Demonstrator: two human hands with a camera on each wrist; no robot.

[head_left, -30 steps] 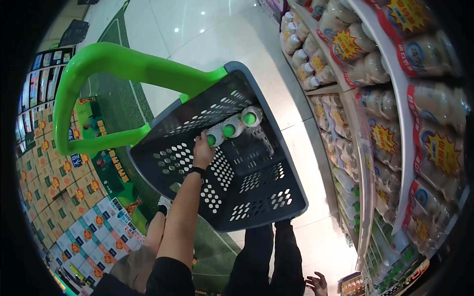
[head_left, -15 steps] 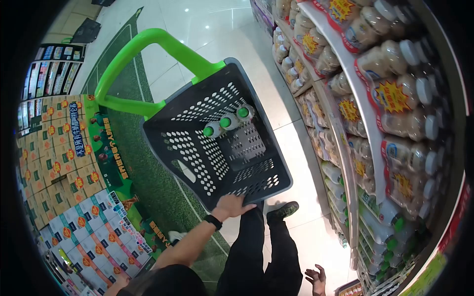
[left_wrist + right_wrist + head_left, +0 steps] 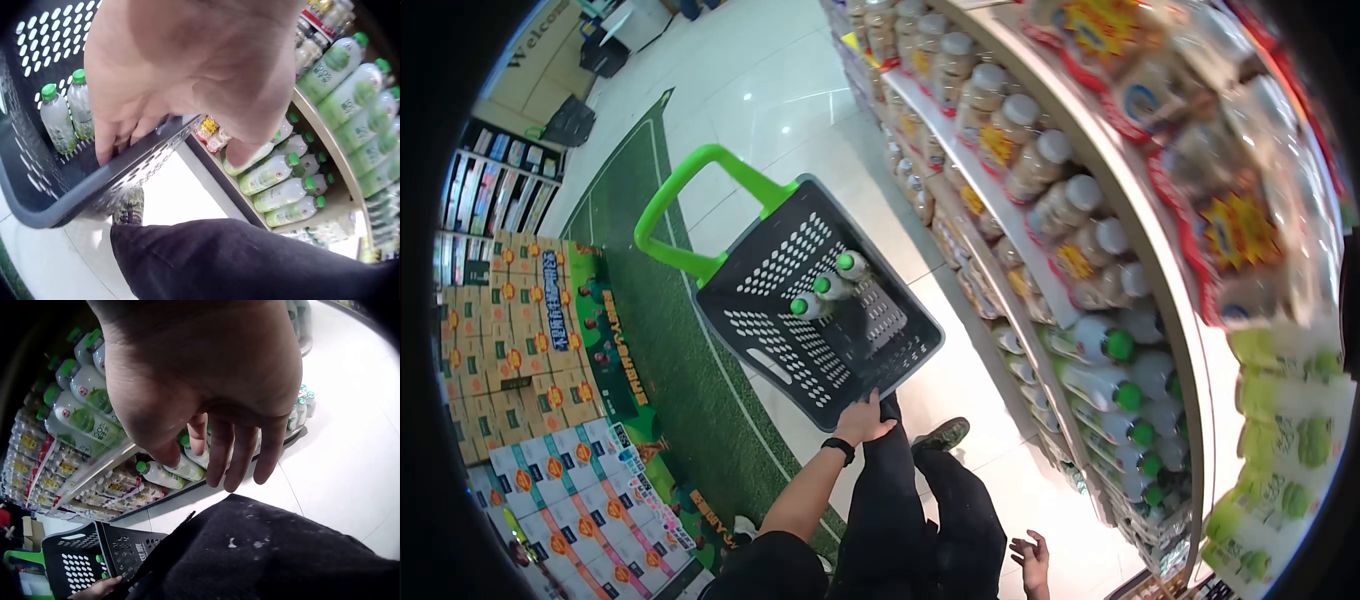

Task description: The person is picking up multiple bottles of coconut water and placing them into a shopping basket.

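My left hand is at the near rim of a dark grey shopping basket with a green handle. In the left wrist view its fingers hook over the rim into the basket, while the thumb is on the outer side. Inside the basket several green-capped bottles stand in a row along one side. My right hand hangs beside the leg, holding nothing, its fingers loosely bent in the right wrist view.
Shelves on the right hold shrink-wrapped packs of bottles and green-capped bottles. To the left, stacked cartons border a green turf-like mat. A dark bin-like box stands at the far left. My shoe is just right of the basket.
My left hand has left the bottles inside the basket and moved to its near rim. The shelves have shifted in the head view. The right hand still hangs free.
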